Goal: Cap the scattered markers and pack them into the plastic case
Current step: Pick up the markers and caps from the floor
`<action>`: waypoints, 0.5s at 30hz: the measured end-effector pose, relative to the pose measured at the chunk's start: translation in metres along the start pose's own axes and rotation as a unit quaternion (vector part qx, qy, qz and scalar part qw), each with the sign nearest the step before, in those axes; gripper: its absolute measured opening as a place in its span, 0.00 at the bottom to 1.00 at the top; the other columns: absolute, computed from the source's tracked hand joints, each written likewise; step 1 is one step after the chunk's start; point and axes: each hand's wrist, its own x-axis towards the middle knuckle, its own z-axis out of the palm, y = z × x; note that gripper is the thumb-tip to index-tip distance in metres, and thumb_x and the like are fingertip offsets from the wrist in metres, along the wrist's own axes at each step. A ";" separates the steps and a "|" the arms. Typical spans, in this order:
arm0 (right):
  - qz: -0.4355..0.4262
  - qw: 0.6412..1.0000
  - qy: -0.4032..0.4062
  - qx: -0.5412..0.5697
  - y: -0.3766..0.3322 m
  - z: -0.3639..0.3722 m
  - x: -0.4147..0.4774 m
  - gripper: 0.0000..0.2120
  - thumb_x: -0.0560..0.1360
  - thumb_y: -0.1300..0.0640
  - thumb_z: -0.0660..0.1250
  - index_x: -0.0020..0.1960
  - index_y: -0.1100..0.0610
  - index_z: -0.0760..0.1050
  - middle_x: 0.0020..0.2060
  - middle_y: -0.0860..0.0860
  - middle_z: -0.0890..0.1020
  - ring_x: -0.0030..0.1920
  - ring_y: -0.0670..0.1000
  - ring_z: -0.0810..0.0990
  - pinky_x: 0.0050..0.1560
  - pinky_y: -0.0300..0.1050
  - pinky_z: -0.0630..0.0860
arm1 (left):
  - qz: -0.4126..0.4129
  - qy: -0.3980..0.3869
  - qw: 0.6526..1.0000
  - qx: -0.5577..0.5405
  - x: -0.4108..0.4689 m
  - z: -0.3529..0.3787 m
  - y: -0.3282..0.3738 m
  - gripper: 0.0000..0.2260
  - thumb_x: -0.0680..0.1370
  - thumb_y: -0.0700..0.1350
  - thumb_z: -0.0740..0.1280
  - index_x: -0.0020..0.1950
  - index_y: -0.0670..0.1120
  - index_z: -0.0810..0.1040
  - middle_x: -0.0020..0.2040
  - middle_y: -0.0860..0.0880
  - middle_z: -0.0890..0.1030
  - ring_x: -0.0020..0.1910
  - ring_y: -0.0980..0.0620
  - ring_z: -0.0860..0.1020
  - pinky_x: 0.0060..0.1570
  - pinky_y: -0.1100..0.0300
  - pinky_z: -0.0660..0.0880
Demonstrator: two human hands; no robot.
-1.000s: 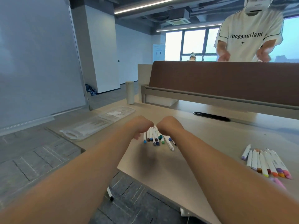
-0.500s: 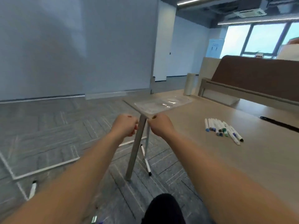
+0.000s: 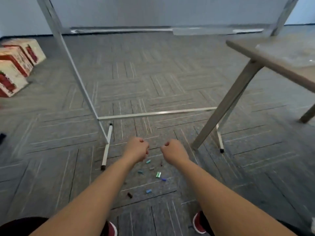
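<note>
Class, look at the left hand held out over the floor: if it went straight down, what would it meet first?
Probably the carpet floor, near the scattered marker caps. The left hand is a loose fist with nothing visible below it, though depth is unclear.

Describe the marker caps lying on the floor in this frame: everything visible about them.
The marker caps are small, short cylinders, apparently plastic, scattered loosely on the grey carpet tiles below and between the two closed hands. About nine show: light blue, teal, green, blue, grey and a few dark ones. All lie on their sides, mostly apart; the green ones sit side by side. Neither hand touches them. No markers are visible near them.
</note>
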 end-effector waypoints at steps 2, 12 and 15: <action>0.018 0.999 -0.025 0.010 0.015 0.037 0.022 0.15 0.76 0.55 0.62 0.32 0.55 0.67 0.28 0.51 0.72 0.31 0.52 0.71 0.30 0.42 0.63 | -0.018 0.001 1.000 0.020 0.028 0.006 -0.035 0.11 0.79 0.39 0.61 0.38 0.41 0.77 0.31 0.44 0.78 0.25 0.48 0.74 0.28 0.61 0.70; 0.112 0.980 -0.162 -0.026 0.101 0.195 0.103 0.11 0.79 0.57 0.59 0.39 0.59 0.68 0.33 0.53 0.72 0.34 0.54 0.71 0.31 0.42 0.65 | -0.139 -0.035 0.977 0.155 0.135 0.050 -0.212 0.12 0.75 0.39 0.60 0.32 0.43 0.75 0.32 0.42 0.79 0.35 0.44 0.79 0.42 0.49 0.79; 0.130 0.975 -0.180 -0.031 0.123 0.231 0.113 0.09 0.79 0.56 0.59 0.43 0.59 0.72 0.39 0.54 0.75 0.41 0.55 0.73 0.41 0.44 0.70 | -0.174 -0.042 0.965 0.193 0.150 0.063 -0.256 0.13 0.77 0.39 0.59 0.35 0.42 0.78 0.35 0.43 0.81 0.39 0.43 0.82 0.39 0.54 0.76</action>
